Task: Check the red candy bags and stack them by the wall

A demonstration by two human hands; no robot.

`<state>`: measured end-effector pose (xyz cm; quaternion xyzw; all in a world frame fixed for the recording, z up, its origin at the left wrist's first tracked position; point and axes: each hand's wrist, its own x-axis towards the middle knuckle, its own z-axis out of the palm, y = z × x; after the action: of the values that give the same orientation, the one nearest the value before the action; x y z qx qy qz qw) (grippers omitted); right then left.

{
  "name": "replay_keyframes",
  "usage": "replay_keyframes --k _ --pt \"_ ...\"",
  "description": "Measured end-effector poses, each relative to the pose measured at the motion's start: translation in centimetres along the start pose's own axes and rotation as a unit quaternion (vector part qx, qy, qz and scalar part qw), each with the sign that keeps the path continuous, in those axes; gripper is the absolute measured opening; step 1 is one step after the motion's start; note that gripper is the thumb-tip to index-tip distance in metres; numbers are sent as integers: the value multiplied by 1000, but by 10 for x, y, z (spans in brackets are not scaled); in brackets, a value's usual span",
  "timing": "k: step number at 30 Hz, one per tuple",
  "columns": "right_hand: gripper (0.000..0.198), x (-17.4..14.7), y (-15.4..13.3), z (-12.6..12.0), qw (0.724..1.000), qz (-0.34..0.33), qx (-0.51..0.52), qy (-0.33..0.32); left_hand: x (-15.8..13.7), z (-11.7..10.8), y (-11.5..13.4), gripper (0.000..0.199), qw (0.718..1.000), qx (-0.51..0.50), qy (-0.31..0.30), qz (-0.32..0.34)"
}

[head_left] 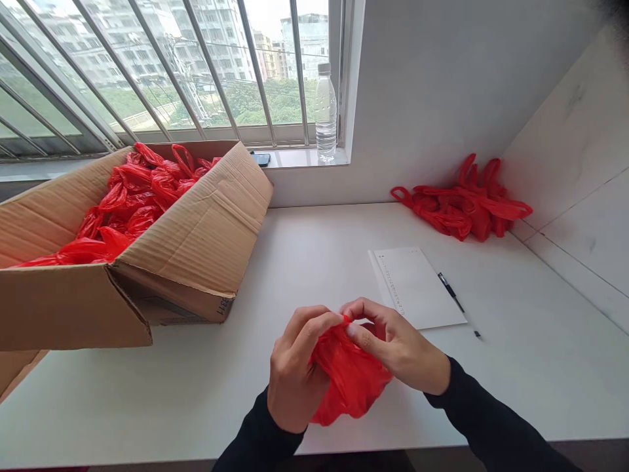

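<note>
Between my hands is a crumpled red plastic bag (pixel 351 377), held above the front part of the white table. My left hand (pixel 301 367) is closed on the bag's left side and top, its fingers curled over the plastic. At the top right of the bag, my right hand (pixel 400 344) pinches the plastic between thumb and index finger. The fingertips of both hands almost meet there, around a small bunched piece of red plastic. Part of the bag is hidden behind my fingers.
An open cardboard box (pixel 196 223) at the left holds many red plastic bags (pixel 142 190). More red bags (pixel 466 203) lie in the back right corner. A notebook (pixel 417 288) and a pen (pixel 452 292) rest on the table (pixel 221 387). On the windowsill are a water bottle (pixel 325 115) and a phone (pixel 261 159).
</note>
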<state>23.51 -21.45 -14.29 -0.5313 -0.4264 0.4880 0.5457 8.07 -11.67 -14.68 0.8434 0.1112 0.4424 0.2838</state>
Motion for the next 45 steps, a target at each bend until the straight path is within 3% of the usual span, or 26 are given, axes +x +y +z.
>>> replay_keyframes --k 10,15,18,23,26,30,34,38,41,45 --pt "50 5 13 4 998 25 17 -54 0 7 -11 30 997 28 69 -36" --pt "35 10 8 6 993 4 110 -50 -3 2 -11 43 1000 9 -7 -23" --pt "30 10 7 4 991 -7 136 3 -7 -4 -10 62 997 -11 -68 -30" --pt "27 11 10 -4 991 6 109 75 -20 -15 -12 64 990 -22 -137 -9" --pt "28 11 10 -6 992 19 107 56 -27 -18 -15 63 990 -19 -138 -9" --pt "36 13 9 -4 988 58 145 -16 -26 -18 -17 63 993 -11 -121 7" --pt "30 15 10 -2 986 56 151 -42 -24 -16 -16 61 991 -25 -126 21" --pt "27 16 14 -10 994 30 105 26 -30 -17 -13 48 988 -32 -151 1" --pt "29 16 23 -32 994 15 38 101 -46 -21 -14 44 987 -6 -152 -51" --pt "38 15 44 -71 968 19 -63 244 -71 -31 -20 35 981 3 -169 -98"
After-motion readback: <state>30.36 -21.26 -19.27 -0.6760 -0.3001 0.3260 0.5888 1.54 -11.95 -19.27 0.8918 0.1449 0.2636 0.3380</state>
